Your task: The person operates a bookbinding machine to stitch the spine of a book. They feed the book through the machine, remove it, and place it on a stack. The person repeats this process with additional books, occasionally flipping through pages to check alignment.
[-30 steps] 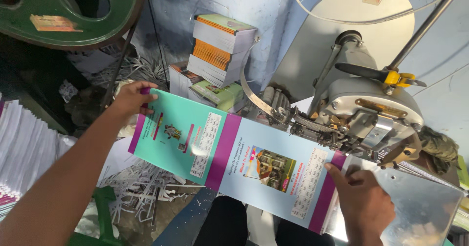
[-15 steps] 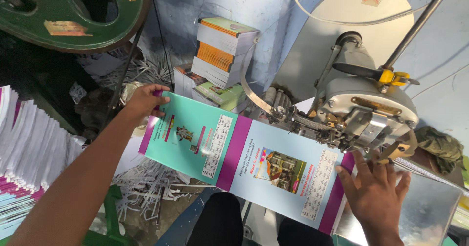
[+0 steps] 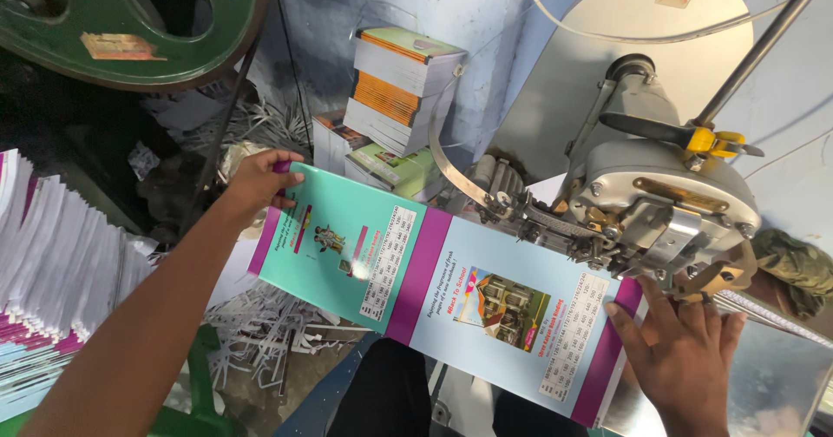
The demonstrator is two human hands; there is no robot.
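My left hand grips the far left corner of a long printed cover sheet, teal on the left half, pale blue on the right, with purple bands. My right hand lies flat on the sheet's right end, fingers spread, just below the head of a grey metal stitching machine. The sheet runs under that head, held level between both hands.
A stack of bound books stands against the blue wall behind the sheet. A large green flywheel fills the top left. Piles of white folded pages sit at the left. Paper trimmings litter the floor below.
The sheet and both hands have shifted slightly rightward under the machine head. My right hand went from gripping the sheet's end to lying spread flat on it.
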